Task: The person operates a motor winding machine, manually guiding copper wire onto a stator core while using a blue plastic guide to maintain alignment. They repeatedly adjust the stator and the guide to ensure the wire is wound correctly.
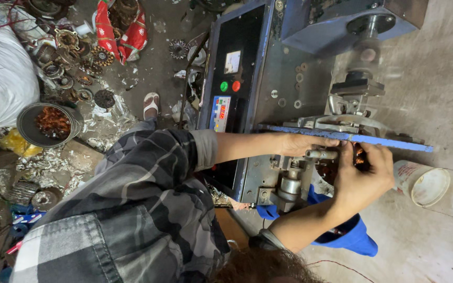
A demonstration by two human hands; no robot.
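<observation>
A: How are the 2 hands placed?

B: The right hand point(365, 175) is curled around a copper-wound coil point(360, 156), which is gripped between thumb and fingers at the machine's point(273, 78) front. The left hand point(302, 144) is laid half-closed against a metal rod point(322, 154), just under the blue bar point(352, 138); whether the rod is actually clasped cannot be told.

A: And where is the coil found?

B: It is held just below the blue bar, beside the rod and above a blue cloth point(355, 236).

A: What is seen around that?

B: A white cup point(420, 183) is seen just beside the right hand. On the machine's panel, 2 round buttons point(230, 86), green and red, are set above a small display point(220, 112). Further off, a pan of copper scraps point(48, 123) and rusty parts point(74, 57) are scattered over the floor, and a sandalled foot point(151, 104) is visible.
</observation>
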